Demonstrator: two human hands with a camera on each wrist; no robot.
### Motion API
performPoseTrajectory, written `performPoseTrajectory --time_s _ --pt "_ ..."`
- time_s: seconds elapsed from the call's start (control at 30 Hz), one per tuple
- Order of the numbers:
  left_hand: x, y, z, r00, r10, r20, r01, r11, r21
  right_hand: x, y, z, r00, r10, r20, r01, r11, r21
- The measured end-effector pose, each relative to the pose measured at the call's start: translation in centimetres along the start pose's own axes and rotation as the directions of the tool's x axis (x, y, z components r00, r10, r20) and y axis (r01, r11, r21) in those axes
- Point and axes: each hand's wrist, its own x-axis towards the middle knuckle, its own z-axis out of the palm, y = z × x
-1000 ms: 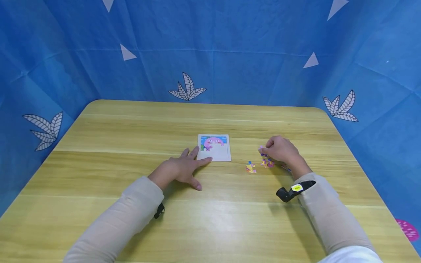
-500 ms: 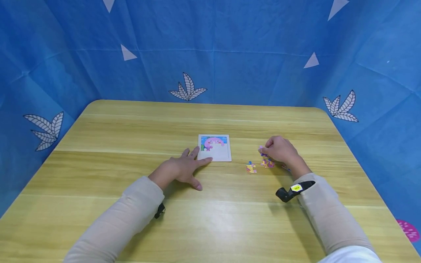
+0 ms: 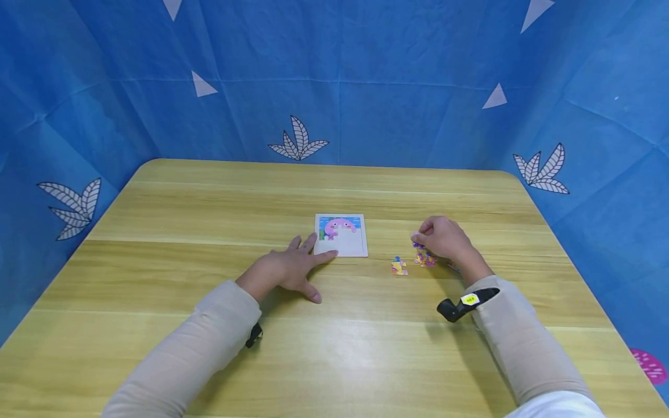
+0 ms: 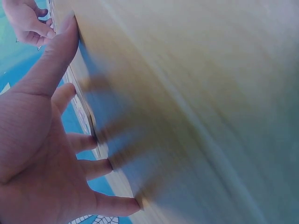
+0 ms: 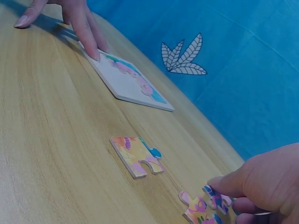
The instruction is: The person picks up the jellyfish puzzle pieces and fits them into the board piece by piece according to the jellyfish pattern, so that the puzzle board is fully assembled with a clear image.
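Note:
My left hand (image 3: 284, 268) lies with spread fingers at the left side of a white puzzle board (image 3: 351, 247), fingertips touching its near left edge. A pink cartoon animal on blue fills the board's upper part; the lower right is bare white. To the right, my right hand (image 3: 446, 238) pinches a purple and blue puzzle piece (image 5: 216, 199) between thumb and fingers, tilted up off the table. Just beside it lies a yellow and pink puzzle piece (image 5: 197, 208). A larger yellow puzzle piece (image 5: 133, 156) lies flat between that one and the board.
Another piece (image 3: 453, 266) lies partly hidden below my right wrist. The wooden table (image 3: 334, 360) has rounded far corners, and a blue cloth (image 3: 334, 81) with leaf and triangle prints hangs behind it and along its sides.
My right wrist has shifted very slightly left while the pinch stays in the same place. The left hand, the board and the loose pieces have not moved.

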Motion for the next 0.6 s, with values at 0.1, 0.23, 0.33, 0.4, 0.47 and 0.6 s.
performPoseTrajectory --time_s 0.1,0.23,0.33,0.4,0.47,0.6 --pt "0.02 -0.01 -0.01 1.0 0.004 -0.001 -0.004 1.0 0.0 0.01 -0.01 0.09 1.0 -0.005 0.0 0.005 1.0 0.01" --pt "-0.02 -0.02 -0.01 1.0 0.009 -0.003 -0.009 1.0 -0.001 -0.04 -0.06 0.23 1.0 -0.019 -0.008 0.02 1.0 0.024" --pt "-0.05 -0.03 0.0 1.0 0.011 -0.002 -0.011 1.0 -0.004 -0.01 -0.06 0.35 1.0 -0.027 -0.012 0.028 0.999 0.035" --pt "-0.05 -0.03 0.01 1.0 0.012 -0.001 -0.012 1.0 -0.005 0.07 -0.02 0.44 1.0 -0.026 -0.013 0.027 0.999 0.043" --pt "-0.04 -0.04 0.01 1.0 0.013 -0.001 -0.013 1.0 -0.005 0.14 0.01 0.49 1.0 -0.026 -0.018 0.026 0.998 0.048" --pt "-0.07 -0.02 -0.03 1.0 0.013 -0.001 -0.013 1.0 -0.005 0.19 0.09 0.53 0.999 -0.031 -0.015 0.032 0.997 0.067"
